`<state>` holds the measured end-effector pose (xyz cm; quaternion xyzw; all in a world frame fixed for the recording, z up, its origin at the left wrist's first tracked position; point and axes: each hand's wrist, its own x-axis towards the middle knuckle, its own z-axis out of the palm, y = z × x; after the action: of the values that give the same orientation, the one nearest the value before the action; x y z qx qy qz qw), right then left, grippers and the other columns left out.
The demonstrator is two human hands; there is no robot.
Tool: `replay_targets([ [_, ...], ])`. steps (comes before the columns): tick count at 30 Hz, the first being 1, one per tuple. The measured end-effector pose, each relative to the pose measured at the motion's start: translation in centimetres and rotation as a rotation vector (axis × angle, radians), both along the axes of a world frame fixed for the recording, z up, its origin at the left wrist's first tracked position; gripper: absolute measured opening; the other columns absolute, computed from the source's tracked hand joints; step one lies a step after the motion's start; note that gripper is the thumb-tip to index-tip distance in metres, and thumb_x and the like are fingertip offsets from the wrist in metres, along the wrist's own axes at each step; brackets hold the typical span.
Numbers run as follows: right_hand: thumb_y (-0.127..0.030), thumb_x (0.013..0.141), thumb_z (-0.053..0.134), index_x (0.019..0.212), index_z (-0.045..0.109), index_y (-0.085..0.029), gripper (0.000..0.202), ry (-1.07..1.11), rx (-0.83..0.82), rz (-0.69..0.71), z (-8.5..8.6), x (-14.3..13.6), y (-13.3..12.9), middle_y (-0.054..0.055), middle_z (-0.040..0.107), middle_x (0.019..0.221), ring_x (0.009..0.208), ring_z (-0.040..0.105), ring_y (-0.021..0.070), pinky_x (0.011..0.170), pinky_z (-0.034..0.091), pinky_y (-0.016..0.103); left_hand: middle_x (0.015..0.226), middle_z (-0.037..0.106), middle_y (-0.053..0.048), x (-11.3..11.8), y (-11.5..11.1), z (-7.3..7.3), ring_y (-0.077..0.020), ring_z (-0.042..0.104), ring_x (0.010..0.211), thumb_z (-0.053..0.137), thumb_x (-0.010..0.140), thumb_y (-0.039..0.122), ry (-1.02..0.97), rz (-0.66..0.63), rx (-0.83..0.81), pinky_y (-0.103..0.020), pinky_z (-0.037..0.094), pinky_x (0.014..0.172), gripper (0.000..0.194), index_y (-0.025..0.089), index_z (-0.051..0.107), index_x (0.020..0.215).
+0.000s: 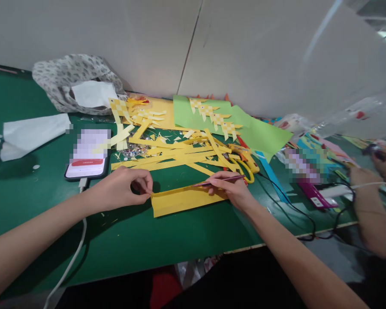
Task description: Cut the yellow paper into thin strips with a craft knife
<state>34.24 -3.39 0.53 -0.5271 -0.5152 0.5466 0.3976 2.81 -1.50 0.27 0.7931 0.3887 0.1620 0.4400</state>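
A folded sheet of yellow paper (183,201) lies on the green table, its long upper edge turned over. My left hand (133,186) pinches the sheet's upper left corner between thumb and fingertips. Held in my right hand (227,186) is a thin, dark pinkish pen-like tool (202,183), its tip lying along the upper edge of the paper. The right hand covers the sheet's right end. Just beyond both hands lie loose yellow paper strips (176,159), with yellow-handled scissors (246,169) to the right of them.
A charging phone (88,154) stands left, its white cable (79,249) running to the front edge. Woven paper fish (214,116) rest on green paper (260,128) at the back. A purple power strip (315,193) and black cord lie right, near a co-worker's hands (362,180).
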Motion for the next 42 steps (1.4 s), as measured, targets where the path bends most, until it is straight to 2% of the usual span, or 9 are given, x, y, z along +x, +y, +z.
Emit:
replay_targets([
  [10,-0.031,0.062,0.080,0.066,0.075,-0.018,0.014,-0.002,0.056,-0.052,-0.2,2.3,0.3,0.004,0.073,0.062,0.051,0.065,0.0148,0.057,0.054,0.026,0.073,0.071,0.003,0.0,-0.1,-0.3,-0.0109,0.067,0.065,0.063,0.076,0.028,0.007,0.015,0.020,-0.018,0.051,0.060,0.009,0.021,0.059,0.077],
  [18,-0.030,0.059,0.081,0.063,0.074,-0.018,0.013,-0.022,0.074,-0.103,0.3,3.1,0.3,0.004,0.071,0.058,0.049,0.063,0.0156,0.053,0.052,0.027,0.073,0.071,0.003,0.0,0.0,-0.2,-0.0102,0.067,0.065,0.063,0.076,0.028,0.007,0.019,0.030,-0.017,0.051,0.061,0.008,0.021,0.059,0.077],
  [22,-0.032,0.060,0.081,0.062,0.075,-0.019,0.015,-0.017,0.106,-0.079,0.7,2.5,0.0,0.004,0.072,0.060,0.050,0.063,0.0162,0.053,0.052,0.027,0.074,0.072,0.004,0.0,0.0,-0.3,-0.0102,0.068,0.067,0.063,0.075,0.026,0.001,0.019,0.017,-0.017,0.052,0.062,0.007,0.021,0.059,0.078],
  [29,-0.036,0.069,0.077,0.074,0.076,-0.019,0.018,-0.085,0.105,0.071,0.9,0.1,-0.5,0.004,0.072,0.063,0.058,0.067,0.0182,0.060,0.055,0.030,0.075,0.072,0.004,0.0,0.0,-0.3,-0.0099,0.068,0.069,0.063,0.075,0.025,-0.012,0.019,0.009,-0.016,0.053,0.064,0.006,0.021,0.059,0.078],
  [34,-0.036,0.069,0.077,0.075,0.076,-0.019,0.018,-0.079,0.053,0.086,0.8,-1.3,-0.5,0.004,0.072,0.065,0.060,0.068,0.0173,0.064,0.056,0.031,0.075,0.072,0.005,0.0,-0.1,-0.2,-0.0100,0.068,0.069,0.063,0.074,0.024,-0.025,0.018,0.014,-0.017,0.054,0.065,0.005,0.021,0.059,0.077],
  [42,-0.034,0.069,0.077,0.073,0.075,-0.019,0.015,-0.046,0.045,0.080,0.6,-1.5,-0.7,0.004,0.073,0.067,0.058,0.067,0.0157,0.063,0.055,0.029,0.074,0.072,0.005,0.0,-0.1,-0.1,-0.0100,0.068,0.067,0.062,0.074,0.023,-0.023,0.024,0.009,-0.017,0.054,0.064,0.005,0.020,0.059,0.076],
])
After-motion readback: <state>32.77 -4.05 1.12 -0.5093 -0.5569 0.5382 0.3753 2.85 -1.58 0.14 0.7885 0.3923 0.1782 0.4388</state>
